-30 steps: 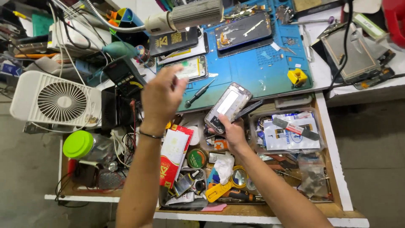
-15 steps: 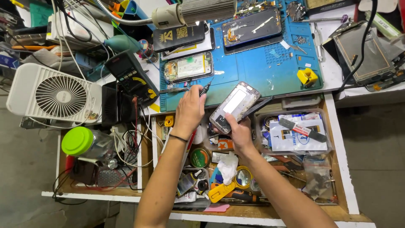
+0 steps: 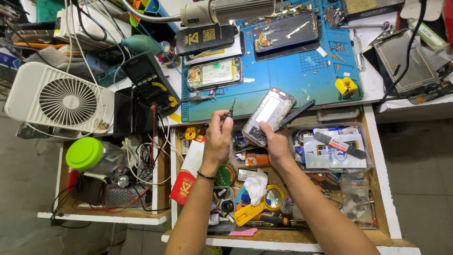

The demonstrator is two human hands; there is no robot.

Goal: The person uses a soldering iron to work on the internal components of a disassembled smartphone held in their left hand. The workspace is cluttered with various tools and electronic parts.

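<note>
The right hand (image 3: 276, 141) holds an opened phone (image 3: 268, 115) tilted up above the front edge of the counter (image 3: 373, 89), over the open drawer (image 3: 186, 189), its fingers closed around the lower end and the long edges. The left hand (image 3: 218, 137) is pinched shut on a thin screwdriver (image 3: 231, 109), tip pointing up and just left of the phone — near it, not touching as far as I can see.

The phone looks light and stiff, but I would call it fragile: the back seems to be off and pale inner parts show, so pressure in the middle could do harm. The frame edges are the sound place to hold it, as the right hand does now. Its smooth metal sides may well be slippery, and below lies a drawer full of clutter — a roll of tape (image 3: 225, 174), a yellow tool (image 3: 247, 212), a white rag (image 3: 257, 184).

The screwdriver is slim and light; a pinch near the top of the handle suits it.

On the blue mat (image 3: 302, 75) behind lie two more opened phones. A white fan (image 3: 59, 99) stands well to the left.
</note>
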